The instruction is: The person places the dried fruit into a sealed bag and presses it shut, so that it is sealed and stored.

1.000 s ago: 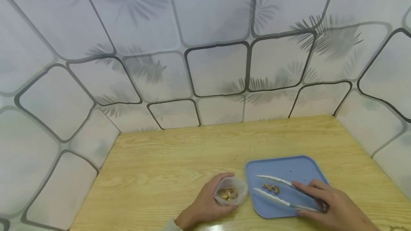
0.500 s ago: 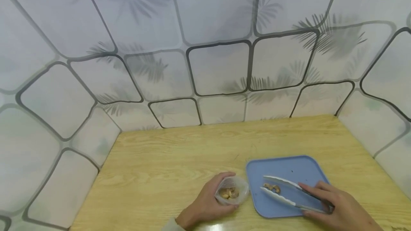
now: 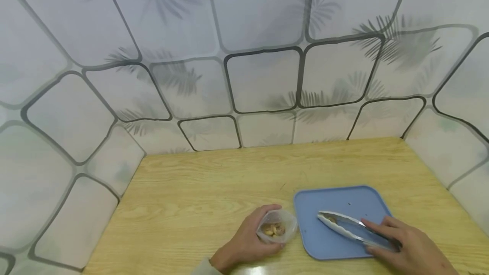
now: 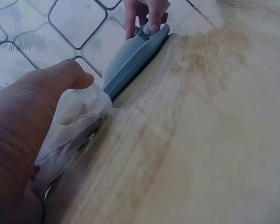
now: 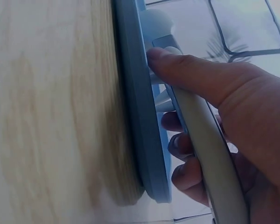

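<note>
On the pale yellow wood-grain table (image 3: 183,207), I have my left hand (image 3: 248,237) curled round a small, translucent plastic bag (image 3: 290,226), its mouth turned up, right by the near-left side of a blue rectangular tray with rounded corners (image 3: 330,248); whether bag and tray touch, I can't tell. My right hand (image 3: 410,245) grasps a pair of silver metal tongs with pale, scalloped ends (image 3: 342,230), thumb along one arm and fingers against the other. The tong tips have come together low over the tray, and a bit of brown, nut-like food (image 3: 331,219) shows between the arms just behind them. I can't make out whether it is firmly pinched, or how many pieces are there. As for progress, I'd call the job well along: several tan and brown nut-like pieces (image 3: 273,230) are in the bag, while the brown food between the tongs is all I can see remaining on the tray, apart from a few tiny dark specks (image 3: 349,203). By my reckoning, the pick-up is barely made, and that last portion isn't in the bag yet.
</note>
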The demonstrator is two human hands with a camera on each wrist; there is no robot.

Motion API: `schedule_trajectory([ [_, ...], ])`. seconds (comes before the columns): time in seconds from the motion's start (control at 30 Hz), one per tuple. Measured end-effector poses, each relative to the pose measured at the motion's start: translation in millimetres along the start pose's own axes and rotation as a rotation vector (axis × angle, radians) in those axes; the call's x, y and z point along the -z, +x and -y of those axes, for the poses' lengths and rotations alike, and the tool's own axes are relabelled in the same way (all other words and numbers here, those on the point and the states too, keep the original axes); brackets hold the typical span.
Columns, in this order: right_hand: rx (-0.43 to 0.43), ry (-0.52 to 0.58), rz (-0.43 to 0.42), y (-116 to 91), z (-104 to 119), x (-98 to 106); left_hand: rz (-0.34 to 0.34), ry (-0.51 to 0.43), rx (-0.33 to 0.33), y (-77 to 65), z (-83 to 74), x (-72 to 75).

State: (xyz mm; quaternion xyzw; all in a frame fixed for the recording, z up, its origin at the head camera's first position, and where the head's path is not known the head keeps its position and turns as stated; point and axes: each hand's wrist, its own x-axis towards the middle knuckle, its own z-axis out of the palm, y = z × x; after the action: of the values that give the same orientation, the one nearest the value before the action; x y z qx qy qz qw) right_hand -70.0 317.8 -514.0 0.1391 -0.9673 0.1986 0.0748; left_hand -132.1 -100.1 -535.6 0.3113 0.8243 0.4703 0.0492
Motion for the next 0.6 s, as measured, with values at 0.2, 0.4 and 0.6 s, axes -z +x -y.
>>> schedule_trajectory([
  [0.2, 0.014, -0.017, -0.025, -1.9, 1.0, -1.5, 0.001, 0.003, -0.005, 0.1, -0.2, -0.2],
  [0.4, -0.01, -0.01, -0.014, -1.9, 5.4, 2.0, 0.007, -0.003, 0.007, 0.2, -0.8, 0.3],
  [0.6, -0.006, -0.005, -0.028, 1.5, 11.7, 6.7, 0.011, -0.015, 0.013, 0.2, -0.5, 0.2],
])
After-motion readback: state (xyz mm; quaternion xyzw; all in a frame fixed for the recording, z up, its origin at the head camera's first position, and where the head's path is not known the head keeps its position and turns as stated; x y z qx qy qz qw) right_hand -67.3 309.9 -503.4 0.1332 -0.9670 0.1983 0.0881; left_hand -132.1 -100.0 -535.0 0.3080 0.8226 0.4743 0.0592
